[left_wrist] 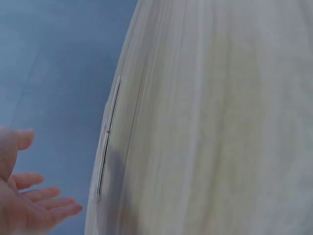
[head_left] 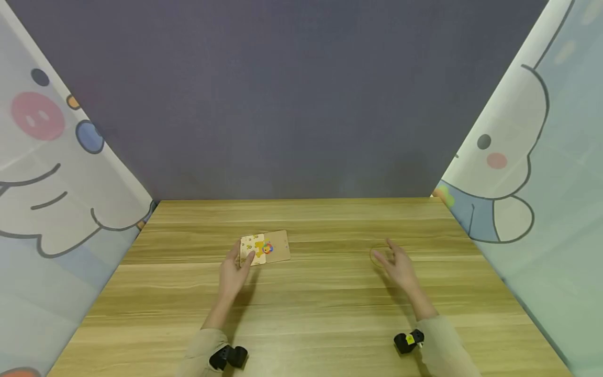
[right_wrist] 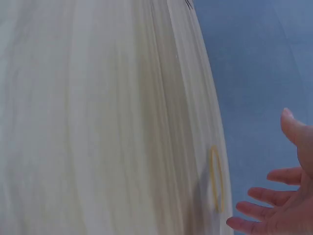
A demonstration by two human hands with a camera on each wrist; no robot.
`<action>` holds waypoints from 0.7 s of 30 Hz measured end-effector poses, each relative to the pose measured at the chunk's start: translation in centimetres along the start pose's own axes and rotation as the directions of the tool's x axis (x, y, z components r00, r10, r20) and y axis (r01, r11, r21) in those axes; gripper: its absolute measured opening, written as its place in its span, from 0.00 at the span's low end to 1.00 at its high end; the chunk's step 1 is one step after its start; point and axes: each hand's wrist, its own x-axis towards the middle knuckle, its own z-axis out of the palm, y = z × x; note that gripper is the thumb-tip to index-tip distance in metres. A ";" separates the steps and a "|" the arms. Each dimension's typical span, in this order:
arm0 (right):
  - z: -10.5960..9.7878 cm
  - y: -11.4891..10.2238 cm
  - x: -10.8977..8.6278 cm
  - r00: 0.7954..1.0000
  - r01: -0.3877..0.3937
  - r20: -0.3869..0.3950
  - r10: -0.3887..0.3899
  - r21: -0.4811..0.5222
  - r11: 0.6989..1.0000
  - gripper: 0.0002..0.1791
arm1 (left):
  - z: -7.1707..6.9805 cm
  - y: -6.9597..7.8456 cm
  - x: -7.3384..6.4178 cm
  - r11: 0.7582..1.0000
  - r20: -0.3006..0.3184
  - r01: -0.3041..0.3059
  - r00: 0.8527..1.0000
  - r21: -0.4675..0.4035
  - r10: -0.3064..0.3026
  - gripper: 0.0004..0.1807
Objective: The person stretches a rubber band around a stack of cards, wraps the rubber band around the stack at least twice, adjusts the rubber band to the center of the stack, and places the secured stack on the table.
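A small, thin notebook (head_left: 278,247) lies spread flat on the table, left of the middle. One half is cream with a yellow bear print; the other is plain brown. My left hand (head_left: 232,273) is at its left side, thumb and fingers apart, overlapping the cream half in the head view. From the left wrist, that hand (left_wrist: 34,200) shows extended fingers with nothing between them. To the right, a thin yellow rubber band (right_wrist: 212,171) forms a loop on the wood. Over it my right hand (head_left: 400,269) hovers, thumb spread from relaxed fingers, holding nothing.
The wood-grain table (head_left: 320,314) ends at a dark grey panel (head_left: 301,104) behind. Cartoon-printed curtains (head_left: 66,173) flank it on both sides. Each forearm wears a black wrist camera (head_left: 229,357) over a light sleeve.
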 end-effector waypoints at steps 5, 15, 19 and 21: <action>-0.8 0.8 -0.2 0.993 -0.114 0.022 0.113 0.061 0.992 0.38 | -0.3 -0.3 0.5 0.997 -0.009 0.079 0.997 -0.009 -0.079 0.32; -1.5 2.5 -0.2 0.979 -0.203 0.001 0.204 0.090 0.975 0.34 | -0.9 -0.2 1.8 0.975 0.048 0.212 0.975 0.060 -0.215 0.36; -1.5 2.9 -0.1 0.974 -0.224 -0.009 0.226 0.108 0.969 0.35 | -1.0 0.1 2.4 0.964 0.035 0.258 0.965 0.057 -0.260 0.41; -1.4 3.5 0.2 0.978 -0.202 -0.034 0.207 0.117 0.972 0.36 | -0.9 0.2 2.6 0.953 0.032 0.297 0.954 0.060 -0.299 0.42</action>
